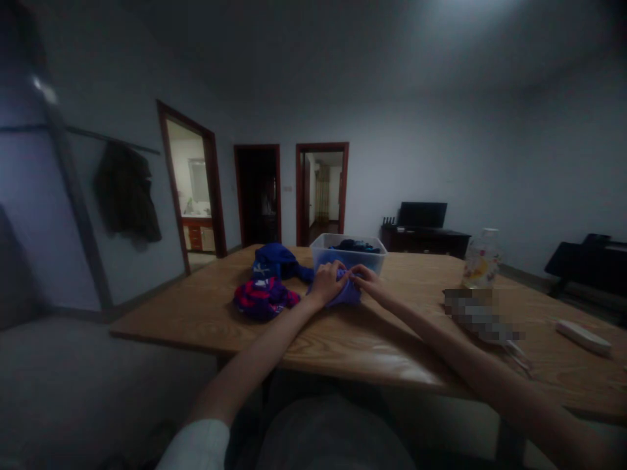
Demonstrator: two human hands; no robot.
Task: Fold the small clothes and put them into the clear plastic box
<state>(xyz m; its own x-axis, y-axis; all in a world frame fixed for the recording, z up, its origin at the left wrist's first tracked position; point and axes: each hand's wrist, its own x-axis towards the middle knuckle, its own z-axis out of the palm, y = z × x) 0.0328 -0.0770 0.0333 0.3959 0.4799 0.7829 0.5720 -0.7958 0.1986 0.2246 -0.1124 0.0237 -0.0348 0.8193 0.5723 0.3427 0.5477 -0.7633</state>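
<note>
Both my hands are on a purple piece of cloth (344, 296) over the wooden table. My left hand (329, 284) has its fingers closed on the cloth's left and upper part. My right hand (365, 279) pinches the upper right edge of the same cloth. Right behind them stands a clear plastic bin (376, 261) with dark and blue cloth (355, 245) inside. To the left lies a crumpled blue garment (274, 256), and nearer me a purple and pink patterned garment (264, 298). What kind of garment the purple cloth is, I cannot tell.
The wooden table (196, 312) ends close to my body. On its right stand a clear jug (481, 264), a blurred-out item (477, 316) with a cord, and a white oblong object (582, 337). Farther back, a dark cabinet (426, 241) carries a screen (422, 215).
</note>
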